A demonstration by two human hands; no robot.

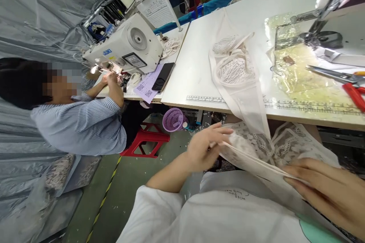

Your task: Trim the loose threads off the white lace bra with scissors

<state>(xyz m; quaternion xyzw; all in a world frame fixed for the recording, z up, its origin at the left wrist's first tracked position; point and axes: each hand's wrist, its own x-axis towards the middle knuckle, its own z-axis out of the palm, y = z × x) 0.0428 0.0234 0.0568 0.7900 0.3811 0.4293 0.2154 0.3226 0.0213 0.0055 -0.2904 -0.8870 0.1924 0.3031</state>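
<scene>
A cream lace bra (248, 144) is spread across my lap, hanging below the table's front edge. My left hand (203, 146) is closed on the left end of its folded band, slightly blurred. Toward the right, my right hand (327, 186) pinches the same band between thumb and fingers, so the edge runs taut from hand to hand. Another part of cream lace cups (232, 70) lies on the tabletop and trails over the edge onto the lace in my lap. Whether the two parts are joined cannot be made out.
On the white table (196, 64) are red-handled scissors (336, 74), a sewing machine (316, 34) at right and a phone (163, 77) at left. A co-worker (82, 117) sits at another sewing machine (128, 45). A purple basket (173, 119) and red stool (146, 140) stand below.
</scene>
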